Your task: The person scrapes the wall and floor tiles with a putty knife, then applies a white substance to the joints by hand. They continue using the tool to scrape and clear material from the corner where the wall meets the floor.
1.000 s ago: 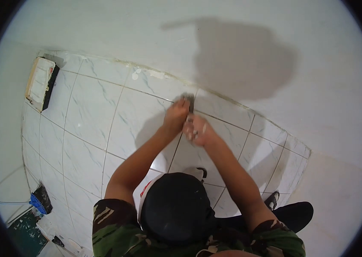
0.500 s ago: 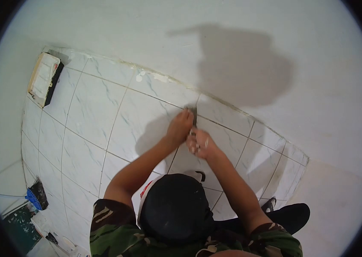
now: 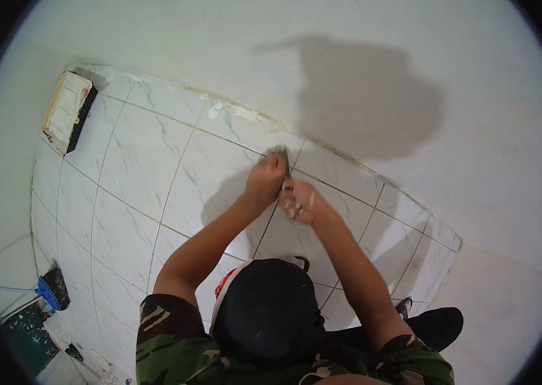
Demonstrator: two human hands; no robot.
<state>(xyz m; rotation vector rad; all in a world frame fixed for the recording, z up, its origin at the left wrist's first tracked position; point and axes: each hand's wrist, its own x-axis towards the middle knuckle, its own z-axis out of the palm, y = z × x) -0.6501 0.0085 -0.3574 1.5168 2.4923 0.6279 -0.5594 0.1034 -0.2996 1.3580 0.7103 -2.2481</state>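
Note:
A putty knife (image 3: 285, 162) with a dull grey blade lies against the white floor tiles (image 3: 220, 163), close to the foot of the wall. My left hand (image 3: 266, 179) is closed, with its fingers pressed over the blade area. Just behind it, my right hand (image 3: 301, 201) grips the handle end, which the fingers mostly hide. Whitish smears mark the right hand. White patches of filler or paint (image 3: 245, 113) show on the tiles along the wall joint, left of the blade.
A paint tray (image 3: 69, 112) with white contents stands in the far left corner. A blue-and-black brush or broom head (image 3: 53, 289) lies at left, near a dark green spattered board (image 3: 30, 340). The white wall (image 3: 220, 38) rises ahead; my black-clad knee (image 3: 268, 314) fills the near centre.
Both hands and the putty knife have slid a little up and to the left over the tiles. The view has shifted slightly.

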